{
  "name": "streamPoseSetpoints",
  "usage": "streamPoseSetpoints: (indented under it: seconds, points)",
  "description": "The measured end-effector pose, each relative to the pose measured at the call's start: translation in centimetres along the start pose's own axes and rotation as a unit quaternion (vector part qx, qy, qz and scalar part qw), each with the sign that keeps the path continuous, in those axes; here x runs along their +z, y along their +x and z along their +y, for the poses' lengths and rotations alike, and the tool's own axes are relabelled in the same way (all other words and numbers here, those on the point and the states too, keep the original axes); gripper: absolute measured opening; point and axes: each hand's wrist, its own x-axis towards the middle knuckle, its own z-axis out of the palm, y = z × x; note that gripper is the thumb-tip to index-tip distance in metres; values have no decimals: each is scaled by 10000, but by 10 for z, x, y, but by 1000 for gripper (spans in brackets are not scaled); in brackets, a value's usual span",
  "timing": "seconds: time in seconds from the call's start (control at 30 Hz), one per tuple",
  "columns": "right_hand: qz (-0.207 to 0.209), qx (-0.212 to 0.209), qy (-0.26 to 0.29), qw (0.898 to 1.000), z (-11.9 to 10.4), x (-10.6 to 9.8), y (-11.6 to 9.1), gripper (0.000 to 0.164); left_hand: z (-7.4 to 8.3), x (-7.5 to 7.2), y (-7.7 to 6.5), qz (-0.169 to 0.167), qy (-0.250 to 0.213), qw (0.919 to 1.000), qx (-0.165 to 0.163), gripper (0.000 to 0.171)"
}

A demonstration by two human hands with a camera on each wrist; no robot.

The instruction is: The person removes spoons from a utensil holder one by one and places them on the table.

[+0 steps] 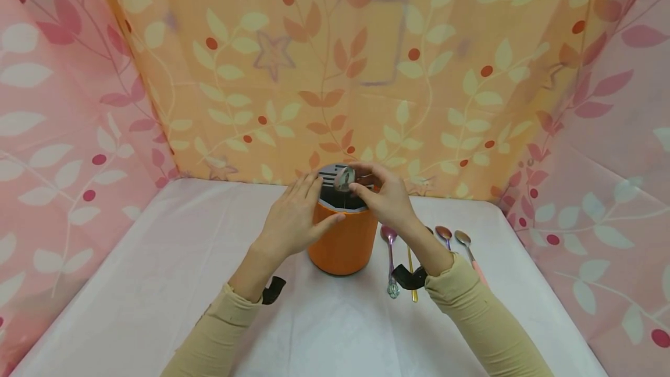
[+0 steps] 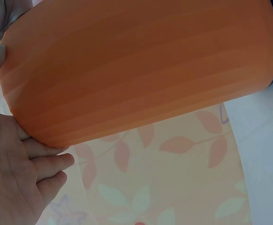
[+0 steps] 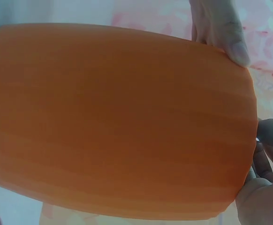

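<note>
An orange utensil holder [image 1: 342, 243] with a dark, slotted grey top stands upright on the table. My left hand [image 1: 293, 217] holds its upper left side, with the thumb along the front rim and the fingers round the far side. In the left wrist view, its outer fingers [image 2: 52, 180] reach past the holder's edge. Over the opening, my right hand [image 1: 384, 194] pinches a spoon by its shiny bowl [image 1: 344, 179] between thumb and fingers. The bowl is uppermost, and the holder's wall hides the lower part. In the right wrist view, both hands meet the rim.
Several spoons lie right of the holder, partly behind my right forearm. Among them are a purple one [image 1: 388, 236] with a clear decorated end, a gold handle [image 1: 414, 294], a coppery bowl [image 1: 443, 232] and a silver bowl [image 1: 463, 238]. Leaf-patterned cloth [image 1: 324, 74] surrounds the white-covered table [image 1: 183, 249].
</note>
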Motion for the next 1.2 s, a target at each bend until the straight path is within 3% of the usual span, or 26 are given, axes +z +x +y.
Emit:
streamPoseSetpoints:
  seconds: [0.57, 1.2]
  points:
    - [49, 294, 875, 9957, -6, -2, -8, 37, 0, 1, -1, -19, -54, 10000, -58, 95]
    - [833, 218, 1448, 9857, -12, -20, -12, 41, 1, 0, 0, 9, 20, 10000, -64, 97]
